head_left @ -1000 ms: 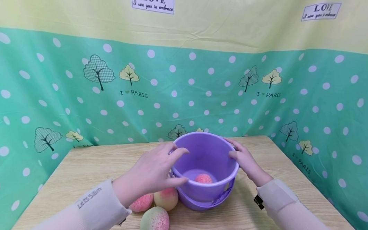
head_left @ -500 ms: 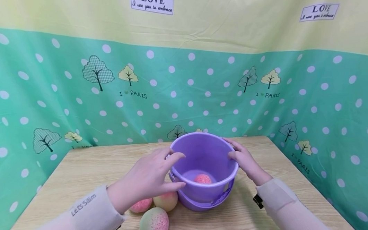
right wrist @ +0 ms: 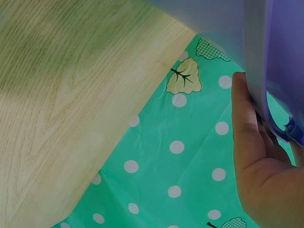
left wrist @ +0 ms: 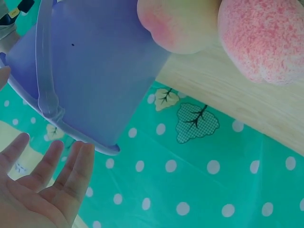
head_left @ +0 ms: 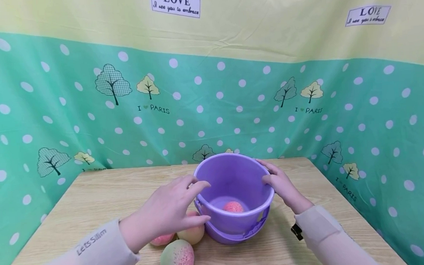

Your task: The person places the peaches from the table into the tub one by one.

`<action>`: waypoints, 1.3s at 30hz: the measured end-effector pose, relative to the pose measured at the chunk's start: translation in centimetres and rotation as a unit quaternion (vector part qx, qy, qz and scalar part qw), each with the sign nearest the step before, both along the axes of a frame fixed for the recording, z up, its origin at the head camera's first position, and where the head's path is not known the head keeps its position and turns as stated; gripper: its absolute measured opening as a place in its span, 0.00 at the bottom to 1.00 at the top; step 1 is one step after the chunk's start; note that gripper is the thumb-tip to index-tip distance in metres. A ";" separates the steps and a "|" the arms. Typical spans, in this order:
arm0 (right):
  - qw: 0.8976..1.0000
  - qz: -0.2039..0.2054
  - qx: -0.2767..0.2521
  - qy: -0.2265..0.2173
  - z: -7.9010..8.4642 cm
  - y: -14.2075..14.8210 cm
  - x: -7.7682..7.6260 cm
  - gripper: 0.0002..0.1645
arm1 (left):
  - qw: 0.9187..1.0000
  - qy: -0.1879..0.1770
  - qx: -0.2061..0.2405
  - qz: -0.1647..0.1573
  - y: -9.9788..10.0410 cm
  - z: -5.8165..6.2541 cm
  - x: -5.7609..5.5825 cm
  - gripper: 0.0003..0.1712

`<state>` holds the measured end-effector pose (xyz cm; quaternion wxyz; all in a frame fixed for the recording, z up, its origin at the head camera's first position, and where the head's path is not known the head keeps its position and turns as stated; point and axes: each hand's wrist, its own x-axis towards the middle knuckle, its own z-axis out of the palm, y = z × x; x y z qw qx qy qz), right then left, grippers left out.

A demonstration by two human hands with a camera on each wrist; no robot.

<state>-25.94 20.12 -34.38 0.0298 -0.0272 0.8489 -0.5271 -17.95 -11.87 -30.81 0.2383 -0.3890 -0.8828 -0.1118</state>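
Observation:
A purple bucket (head_left: 234, 224) with a hinged handle stands on the table, its mouth tipped a little toward me. One pink peach (head_left: 232, 207) lies at its bottom. My right hand (head_left: 286, 188) grips the right rim, thumb inside and fingers outside. At the opposite rim my left hand (head_left: 165, 207) is spread, thumb and fingers apart; in the left wrist view its straight fingertips (left wrist: 84, 151) come right up to the rim. Beside the bucket's left side are a cream peach (head_left: 192, 234), a pink peach (head_left: 162, 240) partly hidden by my left wrist, and a green-and-pink peach (head_left: 177, 259) nearest me.
The wooden table (head_left: 104, 198) ends at a green dotted cloth (head_left: 197, 121) hung behind it and along both sides. Bare wood (right wrist: 71, 95) shows to the right of the bucket. A dark strap piece (head_left: 297, 232) sits at my right cuff.
My left hand has drifted left and slightly down, drawing back from the bucket's mouth. The right hand keeps its hold on the rim; the bucket and peaches stay nearly where they were.

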 end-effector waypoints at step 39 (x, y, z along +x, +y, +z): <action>1.000 0.001 -0.002 -0.003 0.0 0.0 -0.1 0.48 | 1.000 0.005 0.008 0.000 -1.8 -1.1 2.3 0.32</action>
